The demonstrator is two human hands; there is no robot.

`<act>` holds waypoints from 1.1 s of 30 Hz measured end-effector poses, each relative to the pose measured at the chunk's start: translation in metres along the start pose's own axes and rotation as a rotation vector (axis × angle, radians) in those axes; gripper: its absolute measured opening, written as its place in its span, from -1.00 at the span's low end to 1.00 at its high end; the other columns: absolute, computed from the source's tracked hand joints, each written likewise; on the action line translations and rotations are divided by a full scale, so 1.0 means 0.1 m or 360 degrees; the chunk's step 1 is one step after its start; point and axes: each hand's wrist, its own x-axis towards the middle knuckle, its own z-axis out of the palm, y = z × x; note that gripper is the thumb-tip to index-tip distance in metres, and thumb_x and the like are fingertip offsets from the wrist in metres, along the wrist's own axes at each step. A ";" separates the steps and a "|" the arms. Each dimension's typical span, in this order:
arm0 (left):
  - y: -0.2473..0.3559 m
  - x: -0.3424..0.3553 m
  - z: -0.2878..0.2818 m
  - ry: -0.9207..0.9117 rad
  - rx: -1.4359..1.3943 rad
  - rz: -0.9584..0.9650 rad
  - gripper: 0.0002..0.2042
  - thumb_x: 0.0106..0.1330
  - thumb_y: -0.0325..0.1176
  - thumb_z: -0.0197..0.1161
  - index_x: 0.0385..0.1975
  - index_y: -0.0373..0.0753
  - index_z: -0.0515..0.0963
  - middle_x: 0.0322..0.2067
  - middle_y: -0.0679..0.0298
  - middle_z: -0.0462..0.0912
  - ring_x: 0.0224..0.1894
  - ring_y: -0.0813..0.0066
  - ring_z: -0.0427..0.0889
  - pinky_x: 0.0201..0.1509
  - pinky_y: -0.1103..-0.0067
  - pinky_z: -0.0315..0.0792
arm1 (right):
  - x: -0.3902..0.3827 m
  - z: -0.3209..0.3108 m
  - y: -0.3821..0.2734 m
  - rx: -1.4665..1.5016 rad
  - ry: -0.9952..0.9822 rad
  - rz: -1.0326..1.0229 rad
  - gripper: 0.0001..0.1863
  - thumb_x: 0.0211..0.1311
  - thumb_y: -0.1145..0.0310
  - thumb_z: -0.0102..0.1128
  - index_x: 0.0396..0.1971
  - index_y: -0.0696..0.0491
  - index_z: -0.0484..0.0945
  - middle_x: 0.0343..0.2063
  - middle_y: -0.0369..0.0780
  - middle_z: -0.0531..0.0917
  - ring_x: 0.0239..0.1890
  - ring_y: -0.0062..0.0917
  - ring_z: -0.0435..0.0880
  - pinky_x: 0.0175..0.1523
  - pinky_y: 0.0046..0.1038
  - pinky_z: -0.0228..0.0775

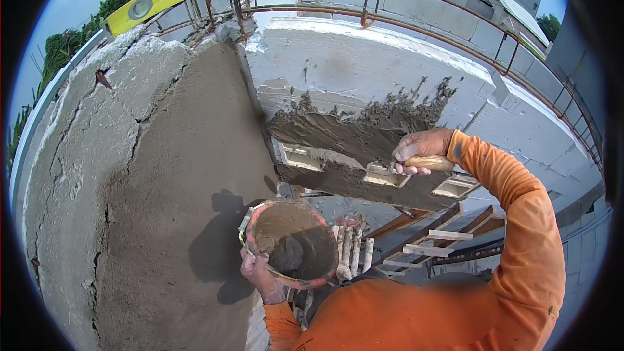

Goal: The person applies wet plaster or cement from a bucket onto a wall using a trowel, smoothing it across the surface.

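- Step in hand, as judged: plastering; rough mortar [374,123] lies across the lower part of the pale block wall [370,58].
- Right hand [422,147]: fingers closed round the wooden handle of a trowel [431,163], kind judged by the grip and the work.
- Trowel location: in front of the coated band, above the right-hand slot [456,185]. Blade not clearly seen; contact with the wall cannot be told.
- Trowel axis: handle runs nearly level, left to right; butt points right, working end left. Blade tilt cannot be told.
- Left hand [262,278]: curled on the near-left rim of the bucket [278,218], gripping it. Bucket mouth tips up toward the camera; some mortar inside.
- Next move, as judged: calls for a flat, steady blade to even the ragged coat, bucket kept close below.
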 end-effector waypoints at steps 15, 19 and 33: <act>0.02 0.03 -0.03 0.0205 0.0040 -0.0140 -0.88 0.04 -0.63 0.08 -0.43 -0.41 0.52 -0.16 0.39 0.51 -0.15 0.62 0.48 -0.04 0.70 0.33 | -0.06 0.38 0.53 -0.1518 0.1635 -0.0641 -0.63 0.40 0.14 0.22 -0.10 0.18 0.57 -0.20 0.03 0.69 -0.10 0.04 0.68 0.05 -0.06 0.52; 0.03 0.10 -0.10 0.0138 0.0031 -0.0143 -0.79 0.05 -0.65 0.07 -0.31 -0.43 0.55 -0.16 0.42 0.49 -0.16 0.64 0.48 -0.10 0.70 0.34 | 1.00 0.54 1.20 -0.1466 0.1826 -0.0283 -0.73 0.34 0.16 0.30 -0.20 0.06 0.54 -0.26 -0.10 0.66 -0.17 -0.12 0.71 -0.09 -0.08 0.52; 0.18 -0.01 0.07 0.0099 0.0111 -0.0218 -0.83 0.06 -0.67 0.07 -0.37 -0.29 0.47 -0.34 0.40 0.52 -0.28 0.59 0.51 -0.09 0.65 0.42 | 0.99 0.34 1.44 -0.0862 0.2658 -0.0732 -0.71 0.30 0.16 0.34 -0.14 0.05 0.65 -0.35 -0.10 0.66 -0.31 -0.07 0.70 -0.20 -0.06 0.52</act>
